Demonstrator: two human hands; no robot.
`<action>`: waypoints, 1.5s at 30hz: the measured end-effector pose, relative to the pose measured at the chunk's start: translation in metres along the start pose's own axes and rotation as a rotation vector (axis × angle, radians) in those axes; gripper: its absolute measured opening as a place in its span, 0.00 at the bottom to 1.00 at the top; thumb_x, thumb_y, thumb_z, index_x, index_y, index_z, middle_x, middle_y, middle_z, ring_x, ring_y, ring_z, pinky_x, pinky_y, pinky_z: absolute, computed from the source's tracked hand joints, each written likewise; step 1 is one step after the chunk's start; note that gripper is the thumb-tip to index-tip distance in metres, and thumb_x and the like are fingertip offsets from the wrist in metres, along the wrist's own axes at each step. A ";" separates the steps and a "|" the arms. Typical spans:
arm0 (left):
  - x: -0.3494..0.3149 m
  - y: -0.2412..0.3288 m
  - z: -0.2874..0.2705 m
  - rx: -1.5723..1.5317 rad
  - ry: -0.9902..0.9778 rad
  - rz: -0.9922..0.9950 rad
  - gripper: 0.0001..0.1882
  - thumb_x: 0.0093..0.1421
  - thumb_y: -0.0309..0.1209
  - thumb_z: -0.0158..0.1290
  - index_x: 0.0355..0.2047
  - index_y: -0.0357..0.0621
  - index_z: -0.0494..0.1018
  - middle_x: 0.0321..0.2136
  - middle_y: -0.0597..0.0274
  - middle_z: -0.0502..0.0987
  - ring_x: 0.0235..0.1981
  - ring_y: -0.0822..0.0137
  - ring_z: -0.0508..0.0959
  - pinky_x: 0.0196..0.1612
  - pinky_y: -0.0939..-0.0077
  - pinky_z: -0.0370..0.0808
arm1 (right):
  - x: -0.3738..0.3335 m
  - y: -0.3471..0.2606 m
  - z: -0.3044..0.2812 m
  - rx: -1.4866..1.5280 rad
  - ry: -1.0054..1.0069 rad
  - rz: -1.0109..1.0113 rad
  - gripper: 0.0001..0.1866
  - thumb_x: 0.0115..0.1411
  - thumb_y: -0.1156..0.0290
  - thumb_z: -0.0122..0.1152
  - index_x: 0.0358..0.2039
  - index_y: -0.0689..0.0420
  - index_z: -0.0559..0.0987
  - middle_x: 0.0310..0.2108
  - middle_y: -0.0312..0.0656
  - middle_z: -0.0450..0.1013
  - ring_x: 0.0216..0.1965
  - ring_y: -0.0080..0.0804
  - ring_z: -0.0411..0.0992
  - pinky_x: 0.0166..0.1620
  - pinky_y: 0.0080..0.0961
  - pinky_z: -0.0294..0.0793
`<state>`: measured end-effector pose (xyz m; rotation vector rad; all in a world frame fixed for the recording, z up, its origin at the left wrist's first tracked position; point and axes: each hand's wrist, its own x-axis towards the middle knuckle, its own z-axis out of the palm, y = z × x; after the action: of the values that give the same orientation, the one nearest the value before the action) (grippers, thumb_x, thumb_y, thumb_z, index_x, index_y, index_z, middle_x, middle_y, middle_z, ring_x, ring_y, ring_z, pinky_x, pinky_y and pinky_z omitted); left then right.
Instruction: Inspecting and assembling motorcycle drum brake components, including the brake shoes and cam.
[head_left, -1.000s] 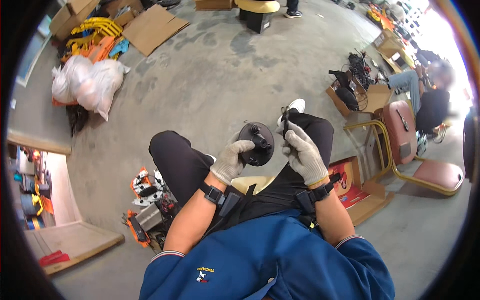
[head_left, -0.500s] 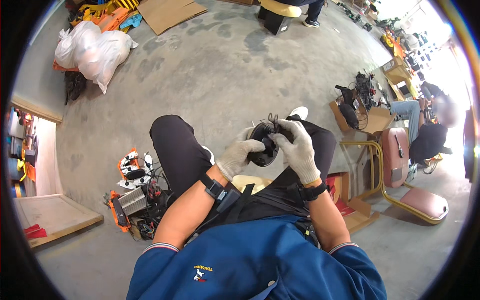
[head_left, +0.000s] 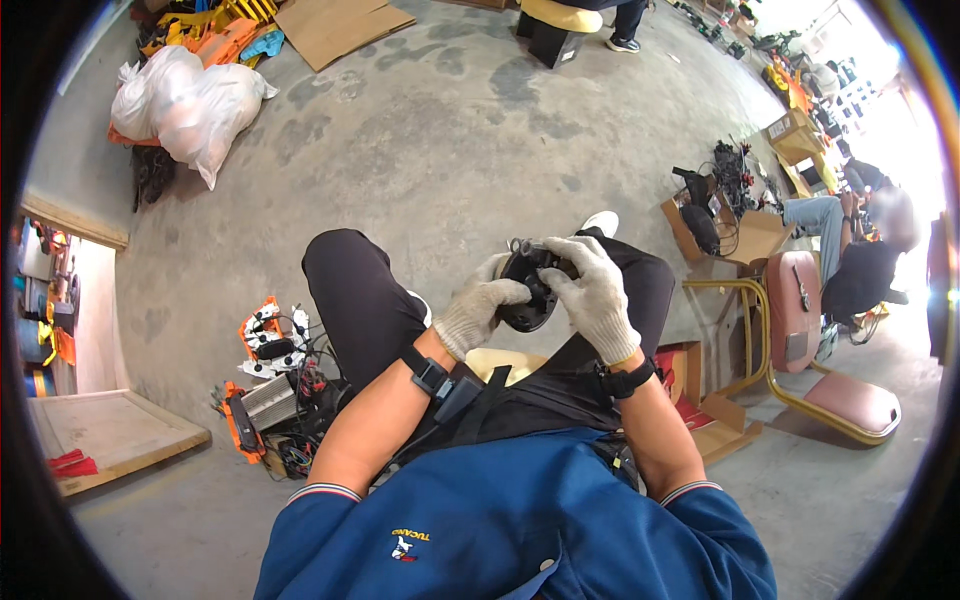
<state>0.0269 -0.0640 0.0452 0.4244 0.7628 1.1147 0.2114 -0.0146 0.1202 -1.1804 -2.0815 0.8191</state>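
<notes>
Between my knees I hold a round black plastic part (head_left: 527, 316), hollow on the side facing me, with a thin dark cable at its top edge. My left hand (head_left: 478, 312), in a pale knit glove, grips its left side with the thumb over the rim. My right hand (head_left: 596, 298), gloved likewise, is closed at its right side, thumb and fingers pressed on the inner part. What the right fingertips pinch is too small to make out.
Left of my leg lie orange and white parts (head_left: 272, 338) and a finned metal block (head_left: 268, 402) among wires. A pink folding chair (head_left: 795, 315) and an open carton (head_left: 745, 245) stand at right, near a seated person (head_left: 860, 250). White bags (head_left: 190, 110) lie far left.
My right hand has shifted slightly, its fingers lower and closer over the black part. The cable loop at the top has moved left. The left hand keeps its hold.
</notes>
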 end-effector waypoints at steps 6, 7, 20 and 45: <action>-0.005 0.010 0.012 -0.011 -0.004 -0.009 0.32 0.55 0.21 0.56 0.62 0.33 0.67 0.49 0.56 0.78 0.48 0.66 0.80 0.54 0.70 0.79 | 0.002 -0.003 -0.008 -0.004 -0.025 -0.020 0.20 0.58 0.77 0.72 0.52 0.59 0.82 0.46 0.48 0.78 0.45 0.44 0.80 0.48 0.33 0.80; -0.007 0.012 0.012 0.004 -0.047 0.003 0.31 0.57 0.22 0.55 0.63 0.33 0.67 0.50 0.55 0.77 0.50 0.65 0.81 0.57 0.68 0.80 | 0.002 -0.006 -0.009 -0.002 -0.019 -0.023 0.20 0.58 0.77 0.72 0.52 0.59 0.82 0.46 0.48 0.78 0.45 0.44 0.80 0.48 0.33 0.80; -0.037 0.044 0.064 0.187 -0.043 0.097 0.31 0.54 0.26 0.57 0.60 0.31 0.69 0.48 0.54 0.78 0.48 0.64 0.80 0.56 0.68 0.78 | 0.000 -0.039 -0.042 -0.003 0.026 -0.118 0.20 0.57 0.76 0.73 0.51 0.57 0.83 0.43 0.46 0.78 0.44 0.46 0.80 0.48 0.36 0.80; -0.080 0.066 0.163 1.051 0.231 0.513 0.39 0.56 0.30 0.66 0.65 0.28 0.63 0.47 0.39 0.81 0.48 0.52 0.85 0.53 0.64 0.81 | -0.026 -0.056 -0.097 0.019 0.148 -0.143 0.21 0.56 0.84 0.69 0.52 0.60 0.81 0.34 0.43 0.77 0.32 0.31 0.79 0.37 0.27 0.78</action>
<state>0.0851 -0.1006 0.2255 1.4529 1.4854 1.1673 0.2666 -0.0395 0.2179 -1.0361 -2.0062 0.6625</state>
